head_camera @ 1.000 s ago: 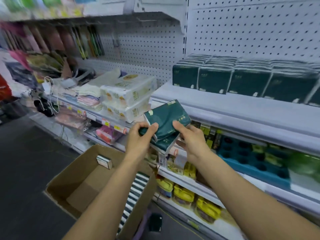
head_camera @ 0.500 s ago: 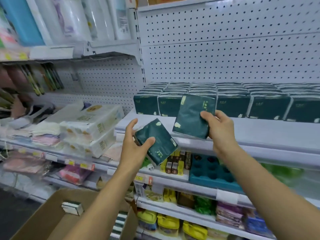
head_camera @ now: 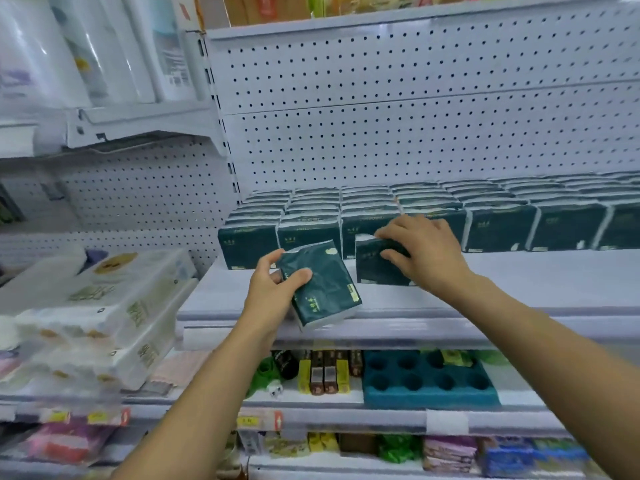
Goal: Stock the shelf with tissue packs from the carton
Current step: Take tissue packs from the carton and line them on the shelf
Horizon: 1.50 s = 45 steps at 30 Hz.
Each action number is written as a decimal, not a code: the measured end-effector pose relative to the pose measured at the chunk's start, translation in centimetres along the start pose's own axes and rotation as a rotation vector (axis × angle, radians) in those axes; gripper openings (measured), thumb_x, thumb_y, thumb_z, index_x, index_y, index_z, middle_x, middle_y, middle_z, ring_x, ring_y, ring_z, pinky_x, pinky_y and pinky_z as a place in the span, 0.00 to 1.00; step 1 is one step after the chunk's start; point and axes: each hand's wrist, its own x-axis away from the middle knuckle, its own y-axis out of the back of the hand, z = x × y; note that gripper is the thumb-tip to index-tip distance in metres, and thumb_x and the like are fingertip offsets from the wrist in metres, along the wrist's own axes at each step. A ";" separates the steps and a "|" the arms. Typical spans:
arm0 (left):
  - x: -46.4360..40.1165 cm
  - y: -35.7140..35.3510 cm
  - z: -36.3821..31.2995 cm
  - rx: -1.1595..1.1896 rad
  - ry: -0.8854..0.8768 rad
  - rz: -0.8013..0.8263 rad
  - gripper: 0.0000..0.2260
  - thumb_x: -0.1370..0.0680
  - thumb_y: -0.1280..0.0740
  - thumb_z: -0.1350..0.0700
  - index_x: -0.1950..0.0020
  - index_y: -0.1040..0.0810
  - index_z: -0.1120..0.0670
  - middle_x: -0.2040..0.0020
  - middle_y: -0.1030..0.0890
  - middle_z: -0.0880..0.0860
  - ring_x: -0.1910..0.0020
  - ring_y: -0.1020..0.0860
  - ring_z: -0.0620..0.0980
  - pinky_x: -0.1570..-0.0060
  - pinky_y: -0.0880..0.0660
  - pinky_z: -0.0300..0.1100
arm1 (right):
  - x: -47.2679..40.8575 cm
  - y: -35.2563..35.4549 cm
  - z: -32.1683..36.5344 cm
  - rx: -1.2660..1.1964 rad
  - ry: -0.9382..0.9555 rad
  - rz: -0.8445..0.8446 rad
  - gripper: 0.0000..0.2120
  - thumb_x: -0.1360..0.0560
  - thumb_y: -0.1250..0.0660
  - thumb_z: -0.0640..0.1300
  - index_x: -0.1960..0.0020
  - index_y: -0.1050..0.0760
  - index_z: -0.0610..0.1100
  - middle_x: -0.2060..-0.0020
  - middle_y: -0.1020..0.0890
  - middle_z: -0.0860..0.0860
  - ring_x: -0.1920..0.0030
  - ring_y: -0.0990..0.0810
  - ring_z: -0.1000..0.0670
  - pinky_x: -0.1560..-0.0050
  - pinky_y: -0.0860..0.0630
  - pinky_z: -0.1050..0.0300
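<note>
Tissue packs in dark green wrap occupy both hands above a white shelf. One pack stands upright on the shelf, just in front of the stocked row of matching packs that fills the shelf's back edge from the left corner rightward. The right hand holds this pack from above and from its right side, fingers curled over its top edge and thumb pressed on its front face. A second pack is tilted, hanging over the shelf's front edge toward its left end. The left hand grips it from the left, thumb across the front face and fingers wrapped behind the upper corner. On the shelf below sit a teal tray with round holes and small yellow boxes. White bundled rolls are stacked on the neighbouring shelf to the left.
</note>
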 end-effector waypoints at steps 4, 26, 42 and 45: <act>-1.6 -0.1 0.5 0.028 0.042 0.042 0.25 0.25 0.26 0.56 0.32 0.30 0.46 0.44 0.17 0.53 0.48 0.16 0.53 0.45 0.20 0.55 | 0.3 -2.3 -0.8 0.041 0.032 -0.040 0.24 0.32 0.22 0.51 0.38 0.21 0.48 0.38 0.22 0.45 0.40 0.24 0.39 0.44 0.28 0.39; -3.9 -1.5 -1.5 0.119 0.040 0.240 0.24 0.26 0.26 0.61 0.33 0.29 0.53 0.50 0.14 0.54 0.52 0.15 0.53 0.56 0.18 0.45 | -3.1 -4.0 -0.6 -0.260 -0.022 -0.325 0.19 0.22 0.33 0.46 0.32 0.27 0.45 0.33 0.26 0.49 0.32 0.29 0.49 0.30 0.35 0.49; -6.2 -9.2 -0.9 -1.047 -0.884 0.039 0.27 0.21 0.33 0.45 0.25 0.35 0.49 0.24 0.33 0.47 0.24 0.40 0.47 0.23 0.55 0.51 | 5.4 1.7 -8.1 -0.901 -0.578 -0.013 0.11 0.27 0.26 0.39 0.47 0.23 0.45 0.53 0.16 0.51 0.53 0.18 0.52 0.50 0.22 0.57; -7.5 -10.1 -0.3 -1.396 -0.873 0.119 0.40 0.23 0.34 0.37 0.19 0.50 0.49 0.19 0.48 0.48 0.20 0.53 0.49 0.25 0.67 0.56 | 5.9 1.4 -9.8 -0.777 -0.652 -0.081 0.08 0.26 0.27 0.41 0.49 0.23 0.44 0.55 0.17 0.49 0.55 0.20 0.52 0.53 0.24 0.61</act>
